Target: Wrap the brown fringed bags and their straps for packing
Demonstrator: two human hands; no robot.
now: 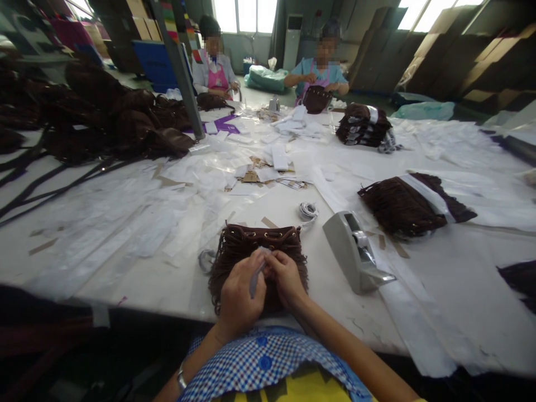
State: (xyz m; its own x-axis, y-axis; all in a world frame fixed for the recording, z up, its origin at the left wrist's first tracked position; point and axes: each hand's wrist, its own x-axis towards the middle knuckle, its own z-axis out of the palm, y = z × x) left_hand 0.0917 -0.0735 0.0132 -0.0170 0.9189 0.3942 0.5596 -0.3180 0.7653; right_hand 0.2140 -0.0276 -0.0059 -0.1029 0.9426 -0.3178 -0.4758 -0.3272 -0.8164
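A dark brown fringed drawstring bag (285, 231) with metal eyelets lies on the table right in front of me. Over its middle, my left hand (243, 290) is closed with a thin pale strip (256, 279) between its fingers; its material is unclear. My right hand (287, 276) meets it there, fingertips pinched at the strip's upper end, by the bag's drawstring. My fingers partly cover the bag's front. A grey tape dispenser (354, 254) stands to the right of the bag.
Behind the bag sits a coiled pale cord (309, 211). Wrapped brown fringed bundles (412, 204) lie to the right. Brown bags (125, 120) are heaped at left beside a metal post (184, 72). Plastic sheets and paper scraps cover much of the table. Two people (320, 75) work across it.
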